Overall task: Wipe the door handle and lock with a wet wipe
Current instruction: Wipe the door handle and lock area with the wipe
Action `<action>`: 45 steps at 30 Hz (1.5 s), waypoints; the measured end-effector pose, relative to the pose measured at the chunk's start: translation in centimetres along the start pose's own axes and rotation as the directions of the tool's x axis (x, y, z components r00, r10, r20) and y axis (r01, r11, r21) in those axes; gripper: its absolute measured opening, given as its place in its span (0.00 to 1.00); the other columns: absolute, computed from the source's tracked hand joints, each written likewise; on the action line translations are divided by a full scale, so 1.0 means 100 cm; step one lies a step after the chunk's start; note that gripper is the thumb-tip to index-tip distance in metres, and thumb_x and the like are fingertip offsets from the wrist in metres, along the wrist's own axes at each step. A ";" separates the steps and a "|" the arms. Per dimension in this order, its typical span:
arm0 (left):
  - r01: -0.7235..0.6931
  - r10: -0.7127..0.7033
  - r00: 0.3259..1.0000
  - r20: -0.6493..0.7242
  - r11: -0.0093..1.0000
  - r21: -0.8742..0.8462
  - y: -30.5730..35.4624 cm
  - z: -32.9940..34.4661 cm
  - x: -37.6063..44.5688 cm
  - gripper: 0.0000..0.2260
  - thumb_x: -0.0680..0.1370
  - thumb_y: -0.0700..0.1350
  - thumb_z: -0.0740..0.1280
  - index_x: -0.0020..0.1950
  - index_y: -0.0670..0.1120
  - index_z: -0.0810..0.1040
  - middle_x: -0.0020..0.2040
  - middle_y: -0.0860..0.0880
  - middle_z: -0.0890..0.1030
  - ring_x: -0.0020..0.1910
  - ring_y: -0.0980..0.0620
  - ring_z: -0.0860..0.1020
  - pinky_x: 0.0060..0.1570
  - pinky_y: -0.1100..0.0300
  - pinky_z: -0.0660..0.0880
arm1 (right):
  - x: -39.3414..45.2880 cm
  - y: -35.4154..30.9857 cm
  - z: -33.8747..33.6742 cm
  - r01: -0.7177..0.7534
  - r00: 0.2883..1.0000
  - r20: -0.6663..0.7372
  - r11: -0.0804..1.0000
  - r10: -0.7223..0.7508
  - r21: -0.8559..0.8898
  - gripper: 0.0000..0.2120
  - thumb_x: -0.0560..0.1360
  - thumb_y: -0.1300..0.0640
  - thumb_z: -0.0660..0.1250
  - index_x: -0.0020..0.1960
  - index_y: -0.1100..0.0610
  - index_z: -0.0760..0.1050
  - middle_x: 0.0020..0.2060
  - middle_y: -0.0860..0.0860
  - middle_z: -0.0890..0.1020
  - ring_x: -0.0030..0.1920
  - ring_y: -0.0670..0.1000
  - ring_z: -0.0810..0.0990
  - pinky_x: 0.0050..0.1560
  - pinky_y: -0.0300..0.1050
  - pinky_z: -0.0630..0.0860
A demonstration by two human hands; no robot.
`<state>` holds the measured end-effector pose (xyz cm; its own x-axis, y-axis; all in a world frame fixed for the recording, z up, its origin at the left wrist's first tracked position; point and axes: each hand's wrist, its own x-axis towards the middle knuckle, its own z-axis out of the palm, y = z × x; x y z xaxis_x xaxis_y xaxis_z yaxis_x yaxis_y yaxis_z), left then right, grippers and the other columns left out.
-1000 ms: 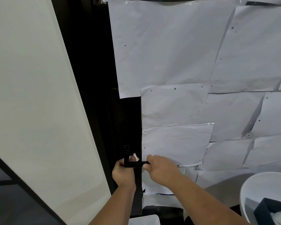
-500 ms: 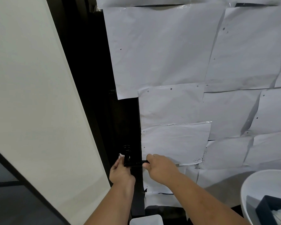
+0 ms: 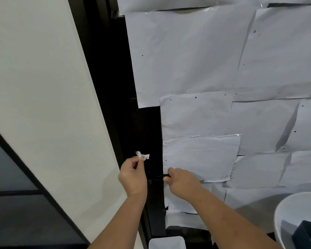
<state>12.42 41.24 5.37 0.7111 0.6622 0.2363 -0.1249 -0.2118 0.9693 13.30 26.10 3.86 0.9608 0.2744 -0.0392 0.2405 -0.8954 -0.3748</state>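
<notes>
Wipe [image 3: 142,156] pinched at left hand [image 3: 133,177] fingertips, up against black door [image 3: 147,126], just above and left of handle [image 3: 158,176]. Right hand [image 3: 182,183] curled round handle's end. White paper sheets [image 3: 187,60] taped across door, pale wall [image 3: 43,87] left, white bin [image 3: 298,218] lower right. Both forearms reaching forward, wrists close together.

Both forearms are bare up to the frame's lower edge, no sleeves showing. The left hand [image 3: 133,177] and right hand [image 3: 182,182] wear no gloves, rings or watch.
</notes>
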 end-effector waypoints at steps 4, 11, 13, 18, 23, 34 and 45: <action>-0.468 0.431 0.883 0.185 0.791 0.394 -0.013 -0.006 0.028 0.03 0.75 0.41 0.72 0.47 0.43 0.83 0.43 0.50 0.81 0.39 0.53 0.79 0.40 0.58 0.80 | -0.001 0.000 0.000 0.007 1.000 -0.001 1.000 -0.007 -0.016 0.13 0.80 0.45 0.53 0.45 0.53 0.63 0.40 0.51 0.72 0.40 0.53 0.71 0.39 0.47 0.67; -0.644 0.479 0.758 0.444 0.438 0.628 -0.021 0.001 0.032 0.11 0.61 0.30 0.78 0.35 0.41 0.79 0.30 0.45 0.77 0.21 0.49 0.74 0.21 0.63 0.70 | -0.002 0.000 0.001 0.009 1.000 -0.016 1.000 -0.009 -0.011 0.14 0.80 0.44 0.53 0.48 0.55 0.65 0.40 0.51 0.71 0.41 0.53 0.70 0.39 0.47 0.66; -0.616 0.414 0.786 0.459 0.460 0.640 -0.015 0.001 0.030 0.11 0.62 0.30 0.78 0.34 0.41 0.78 0.29 0.46 0.76 0.21 0.49 0.74 0.21 0.64 0.70 | -0.002 -0.001 0.000 0.006 1.000 -0.010 1.000 -0.006 -0.008 0.13 0.81 0.44 0.53 0.46 0.53 0.63 0.40 0.51 0.71 0.41 0.53 0.70 0.39 0.46 0.65; -0.448 0.242 0.888 0.390 0.645 0.619 -0.010 -0.008 0.032 0.06 0.75 0.34 0.69 0.39 0.42 0.77 0.32 0.48 0.76 0.28 0.51 0.75 0.27 0.61 0.72 | -0.003 -0.003 -0.002 -0.006 1.000 -0.009 1.000 0.006 -0.009 0.12 0.81 0.45 0.53 0.46 0.53 0.62 0.40 0.51 0.71 0.41 0.53 0.70 0.39 0.46 0.64; -0.485 0.434 0.875 0.215 0.790 0.376 0.005 -0.014 0.022 0.06 0.77 0.38 0.68 0.53 0.45 0.80 0.46 0.49 0.78 0.40 0.53 0.76 0.40 0.61 0.77 | -0.004 -0.003 -0.003 -0.007 1.000 -0.009 1.000 0.007 -0.014 0.12 0.81 0.45 0.53 0.45 0.53 0.63 0.40 0.52 0.71 0.40 0.53 0.71 0.38 0.46 0.65; -0.593 0.395 0.788 0.473 0.694 0.408 -0.013 -0.003 0.033 0.05 0.76 0.39 0.71 0.49 0.44 0.85 0.48 0.48 0.83 0.42 0.51 0.82 0.46 0.66 0.76 | -0.001 0.000 0.000 0.005 1.000 -0.019 1.000 -0.006 -0.026 0.13 0.80 0.45 0.53 0.45 0.54 0.63 0.38 0.51 0.71 0.39 0.54 0.70 0.37 0.47 0.64; -0.112 0.035 0.981 0.189 0.902 0.416 -0.013 0.004 0.019 0.10 0.80 0.42 0.65 0.58 0.46 0.83 0.43 0.47 0.84 0.38 0.49 0.81 0.40 0.60 0.79 | -0.002 -0.003 -0.003 -0.009 1.000 -0.009 1.000 0.009 -0.017 0.12 0.80 0.45 0.54 0.45 0.53 0.62 0.40 0.51 0.71 0.40 0.53 0.71 0.38 0.46 0.65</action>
<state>14.21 42.48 4.57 0.8244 0.5065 0.2525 0.0954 -0.5642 0.8201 13.05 26.21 4.22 0.9641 0.2633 -0.0339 0.2343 -0.9038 -0.3582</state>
